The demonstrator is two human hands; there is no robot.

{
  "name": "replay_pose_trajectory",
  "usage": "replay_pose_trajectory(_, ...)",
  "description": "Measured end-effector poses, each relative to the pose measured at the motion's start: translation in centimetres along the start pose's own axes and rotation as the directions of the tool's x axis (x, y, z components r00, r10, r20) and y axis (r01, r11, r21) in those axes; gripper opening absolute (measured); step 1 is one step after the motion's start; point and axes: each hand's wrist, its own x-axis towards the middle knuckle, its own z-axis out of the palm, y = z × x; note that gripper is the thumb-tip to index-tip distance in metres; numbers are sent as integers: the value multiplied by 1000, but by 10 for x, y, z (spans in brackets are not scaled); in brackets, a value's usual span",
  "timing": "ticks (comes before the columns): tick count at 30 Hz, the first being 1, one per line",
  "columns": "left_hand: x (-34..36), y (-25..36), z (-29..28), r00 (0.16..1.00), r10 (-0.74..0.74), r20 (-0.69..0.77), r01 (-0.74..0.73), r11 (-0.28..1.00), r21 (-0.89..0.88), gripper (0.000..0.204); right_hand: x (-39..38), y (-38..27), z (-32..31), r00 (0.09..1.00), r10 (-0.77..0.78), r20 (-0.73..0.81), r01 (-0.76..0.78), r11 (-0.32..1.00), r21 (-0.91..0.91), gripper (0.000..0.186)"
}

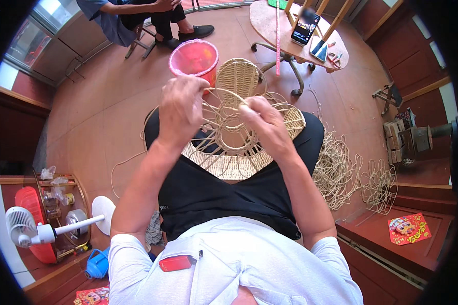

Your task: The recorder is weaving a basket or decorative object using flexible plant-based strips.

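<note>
A partly woven wicker piece (245, 168) rests across my lap, with a small open ring at its middle and spokes running out to woven panels. One upright panel (237, 75) stands at its far side. A pale wicker strand (230, 92) arches over the piece between my hands. My left hand (180, 108) is closed with its fingers pinched at the strand's left end. Lower and to the right, my right hand (265, 122) pinches the same strand between thumb and fingers. Parts of the spokes are hidden behind my hands.
Loose coils of cord (336, 173) lie on the floor by my right leg. A pink-lined bin (194, 57) stands just beyond my left hand. Farther off are a wheeled table (269, 25) with a phone and tools, and a seated person (137, 20). A white fan (46, 233) is at left.
</note>
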Motion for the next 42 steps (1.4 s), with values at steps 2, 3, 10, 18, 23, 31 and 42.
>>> replay_pose_trajectory(2, -23, 20, 6, 989, 149, -18, -150, 988, -28, 22, -17, 4, -17, 998, 37, 43, -44, 983, 176, 34)
replay_pose_trajectory(3, -35, 32, 14, 985, 171, 4, -170, 985, -22, 23, -27, 6, -26, 998, 44, 37, -52, 969, 243, 35)
replay_pose_trajectory(10, -96, 109, 51, 939, 331, 96, -295, 916, -273, 16, -67, 21, -98, 998, 50, 35, -60, 725, 686, 38)
replay_pose_trajectory(18, -138, 15, -12, 943, 295, 153, -257, 939, -231, 14, -137, 94, -359, 747, 485, -455, 141, 554, 821, 27)
replay_pose_trajectory(23, -157, -90, -94, 955, 184, 232, -228, 957, 180, 20, -291, 173, -538, 162, 559, -813, -3, 824, 566, 40)
replay_pose_trajectory(31, -193, -154, -139, 976, 19, 218, -94, 936, 339, 25, -442, 291, -586, -108, 547, -830, -315, 773, 551, 34)
replay_pose_trajectory(42, -208, -215, -210, 940, -275, 203, 91, 773, 628, 22, -74, 26, -105, 881, -426, -205, 86, 572, -816, 34)
